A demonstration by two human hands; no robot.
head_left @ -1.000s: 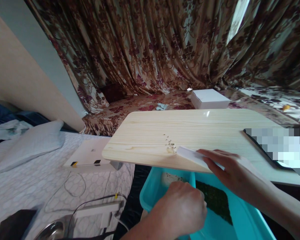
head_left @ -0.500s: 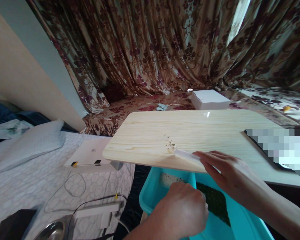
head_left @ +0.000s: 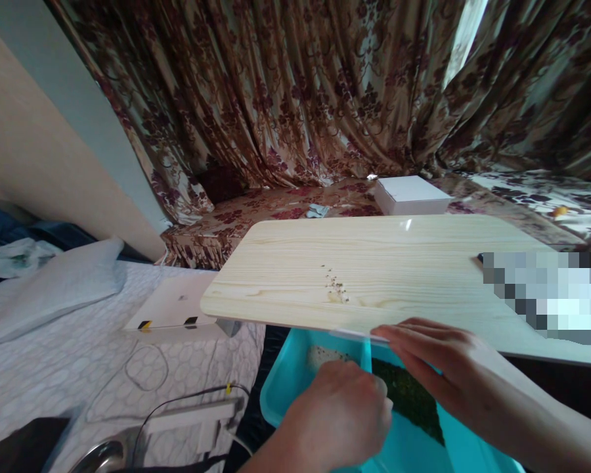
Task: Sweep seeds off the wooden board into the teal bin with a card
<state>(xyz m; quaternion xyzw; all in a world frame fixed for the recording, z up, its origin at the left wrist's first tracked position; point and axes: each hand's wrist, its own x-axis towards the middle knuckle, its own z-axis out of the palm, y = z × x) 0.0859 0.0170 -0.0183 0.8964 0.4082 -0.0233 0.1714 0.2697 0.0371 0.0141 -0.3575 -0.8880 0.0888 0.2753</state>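
My right hand (head_left: 438, 361) pinches a thin white card (head_left: 357, 336) held flat at the near edge of a pale wooden tabletop (head_left: 374, 263). A small cluster of dark crumbs (head_left: 335, 286) lies on the wood just beyond the card. My left hand (head_left: 342, 414) is closed on the rim of a turquoise plastic tray (head_left: 285, 387) held under the table's edge. Inside the tray lie a dark green patch (head_left: 404, 394) and a pale patch (head_left: 325, 355).
A white box (head_left: 408, 195) sits on a floral-covered ledge behind the table, with patterned curtains (head_left: 300, 85) beyond. A blurred-out screen (head_left: 546, 295) lies on the table's right. To the left are a bed with a pillow (head_left: 59, 282), a white flat box (head_left: 175, 305), cables and a power strip (head_left: 192, 414).
My right hand drew the white card back from the crumbs to the table's near edge, over the tray. The tray and my left hand shifted slightly left.
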